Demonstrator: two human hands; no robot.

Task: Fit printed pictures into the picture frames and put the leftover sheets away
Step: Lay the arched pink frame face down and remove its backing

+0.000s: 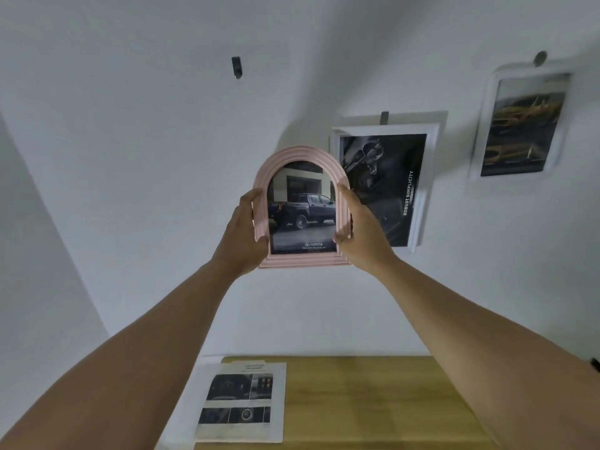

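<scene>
A pink arched picture frame (302, 261) with a printed picture of a dark pickup truck in it is held up in front of the white wall. My left hand (242, 235) grips its left edge and my right hand (360, 232) grips its right edge, thumbs on the front. A small dark wall hook (237, 66) sticks out of the wall above and to the left of the frame. A stack of leftover printed sheets (240, 401) lies on the wooden table (373, 401) below, at its left end.
Two white frames hang on the wall to the right: one (428, 177) with a dark print just behind my right hand, another (487, 125) with a yellow vehicle print further right and higher. A wall corner runs down the left side.
</scene>
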